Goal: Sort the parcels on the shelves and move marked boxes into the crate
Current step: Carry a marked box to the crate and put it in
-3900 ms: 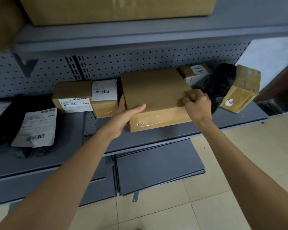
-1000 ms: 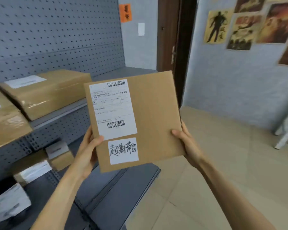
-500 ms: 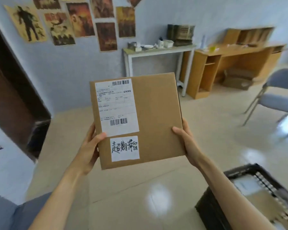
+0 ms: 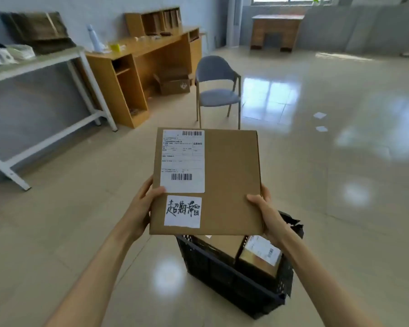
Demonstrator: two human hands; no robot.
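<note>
A flat brown cardboard box (image 4: 231,180) is held up in front of me, above the floor. It carries a white shipping label with barcodes and below it a white sticker with handwritten black characters. My left hand (image 4: 141,205) grips its left edge, thumb on the front face. My right hand (image 4: 266,210) grips its lower right edge. Directly below the box stands a black plastic crate (image 4: 231,277) on the floor. Inside the crate lie two brown parcels (image 4: 260,256), one with a white label; the held box hides the crate's far side.
A grey chair (image 4: 216,88) stands beyond the box. A wooden desk (image 4: 139,67) with an open carton beneath it is at the back left, next to a white-framed table (image 4: 45,90). Glossy tiled floor spreads to the right, with two paper scraps (image 4: 320,121).
The view has swung from the shelves across the room to the crate. The marked box, lifted off the shelf earlier, stays in both hands and now hangs over the crate.
</note>
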